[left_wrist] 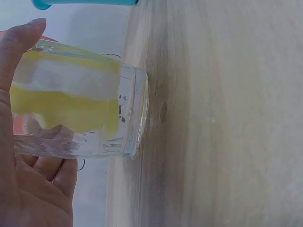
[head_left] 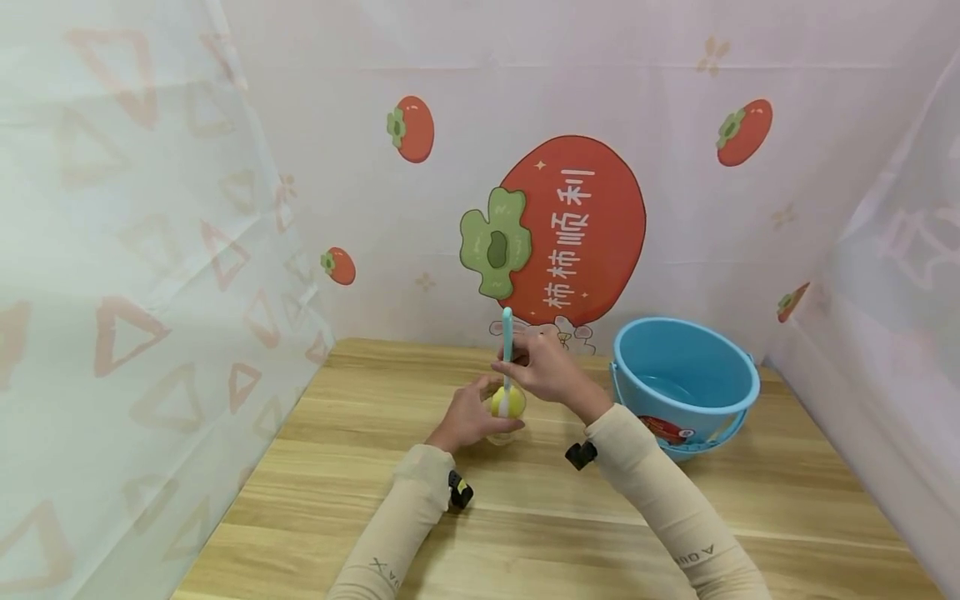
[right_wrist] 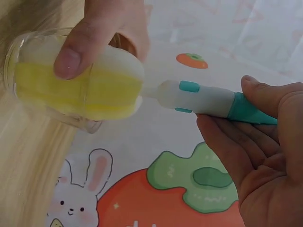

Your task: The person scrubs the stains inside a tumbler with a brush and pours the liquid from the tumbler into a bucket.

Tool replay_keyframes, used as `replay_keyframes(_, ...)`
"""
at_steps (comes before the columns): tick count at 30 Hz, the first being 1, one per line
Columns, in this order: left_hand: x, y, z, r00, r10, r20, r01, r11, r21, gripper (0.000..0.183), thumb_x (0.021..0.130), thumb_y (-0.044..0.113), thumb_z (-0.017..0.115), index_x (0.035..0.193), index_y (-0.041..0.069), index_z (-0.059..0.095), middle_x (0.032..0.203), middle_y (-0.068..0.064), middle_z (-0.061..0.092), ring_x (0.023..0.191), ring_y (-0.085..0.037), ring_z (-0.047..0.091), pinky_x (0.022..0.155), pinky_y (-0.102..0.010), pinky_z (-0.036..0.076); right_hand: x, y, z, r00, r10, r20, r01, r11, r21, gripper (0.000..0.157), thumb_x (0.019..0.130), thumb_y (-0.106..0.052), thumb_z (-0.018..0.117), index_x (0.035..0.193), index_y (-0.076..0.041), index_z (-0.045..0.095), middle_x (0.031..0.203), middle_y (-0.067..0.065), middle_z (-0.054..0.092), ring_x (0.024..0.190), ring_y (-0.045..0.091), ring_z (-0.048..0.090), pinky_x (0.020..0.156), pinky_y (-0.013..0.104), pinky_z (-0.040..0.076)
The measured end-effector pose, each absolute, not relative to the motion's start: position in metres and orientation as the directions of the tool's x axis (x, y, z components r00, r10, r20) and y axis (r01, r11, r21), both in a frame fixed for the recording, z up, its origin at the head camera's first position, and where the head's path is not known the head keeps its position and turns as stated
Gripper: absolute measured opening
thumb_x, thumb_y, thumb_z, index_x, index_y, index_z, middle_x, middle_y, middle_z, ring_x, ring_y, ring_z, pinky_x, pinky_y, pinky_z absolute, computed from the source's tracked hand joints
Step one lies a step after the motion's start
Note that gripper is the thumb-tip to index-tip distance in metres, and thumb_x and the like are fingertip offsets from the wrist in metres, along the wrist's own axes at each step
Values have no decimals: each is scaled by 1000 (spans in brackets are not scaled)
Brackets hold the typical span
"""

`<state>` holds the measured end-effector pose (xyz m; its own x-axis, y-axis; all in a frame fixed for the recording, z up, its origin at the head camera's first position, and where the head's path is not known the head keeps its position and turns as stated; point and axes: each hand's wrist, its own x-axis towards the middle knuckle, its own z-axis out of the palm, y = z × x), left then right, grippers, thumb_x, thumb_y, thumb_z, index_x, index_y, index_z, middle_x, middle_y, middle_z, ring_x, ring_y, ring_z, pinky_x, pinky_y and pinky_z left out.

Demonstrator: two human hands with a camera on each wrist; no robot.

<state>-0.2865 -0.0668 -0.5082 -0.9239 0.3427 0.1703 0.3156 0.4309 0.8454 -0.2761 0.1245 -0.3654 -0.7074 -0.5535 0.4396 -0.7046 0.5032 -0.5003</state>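
Observation:
A clear glass (left_wrist: 127,104) stands upright on the wooden table. My left hand (head_left: 467,415) grips it round the side, thumb on the near side. Inside the glass sits the yellow and white sponge head (right_wrist: 111,92) of a cup brush, its upper end sticking out past the rim. The brush's teal and white handle (head_left: 507,333) points straight up. My right hand (head_left: 551,367) pinches that handle between thumb and fingers, above the glass. In the right wrist view the handle's lower white part (right_wrist: 210,100) shows beyond the fingers.
To the right of the hands, a light blue bucket (head_left: 660,392) with its handle down stands on the wooden table (head_left: 525,533). Behind rises a white cloth backdrop (head_left: 420,208) printed with persimmons, and more cloth hangs along the left and right sides.

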Motion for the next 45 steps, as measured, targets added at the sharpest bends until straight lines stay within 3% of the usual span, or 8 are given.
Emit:
replay_keyframes(4,-285,-68,-510,-925,338,173,313,422,851,87,77,49,94,149,20,55,150,-1,61,144,-34,56,112,-53,52,-276,124,-363,-692,-563,452,-719,487,-495,10,96,-17,80,95,-9,75,83,0,79,75,6,76,79,28,62)
replay_keyframes(5,-286,-68,-511,-925,338,174,314,421,851,87,77,50,94,149,21,55,149,-1,62,143,-34,56,110,-53,53,-275,124,-360,-687,-565,457,-724,478,-498,10,96,-16,80,94,-7,75,84,2,79,75,8,76,72,30,64)
replay_keyframes(15,-288,-67,-510,-922,342,182,327,435,839,85,75,50,94,146,20,57,139,1,66,141,-31,59,111,-53,52,-273,126,-327,-695,-525,492,-719,488,-494,16,94,-17,81,104,-4,80,92,6,82,81,15,80,76,34,65)
replay_keyframes(28,-286,-66,-507,-921,337,194,334,432,838,91,77,51,93,151,17,54,150,-3,62,142,-34,57,111,-53,52,-278,122,-368,-704,-556,442,-709,505,-493,10,95,-17,80,94,-8,76,85,1,79,75,7,75,72,26,63)
replay_keyframes(33,-288,-65,-509,-918,344,196,337,420,843,85,77,48,94,148,20,56,141,0,66,139,-32,60,107,-52,55,-276,124,-354,-678,-548,491,-735,478,-481,10,94,-15,81,93,-6,76,83,3,79,75,10,77,71,28,64)
replay_keyframes(39,-289,-66,-507,-921,341,191,332,426,842,78,75,49,95,139,20,60,133,3,69,137,-28,62,112,-53,52,-273,129,-330,-681,-501,534,-732,484,-479,15,94,-17,81,101,-4,80,91,6,82,80,16,80,75,34,66)
replay_keyframes(45,-287,-65,-506,-923,338,185,325,428,843,83,76,48,94,144,17,58,137,-1,68,138,-32,61,111,-54,52,-274,129,-338,-698,-518,494,-716,506,-481,12,95,-19,80,100,-7,78,91,4,82,81,13,79,77,34,65)
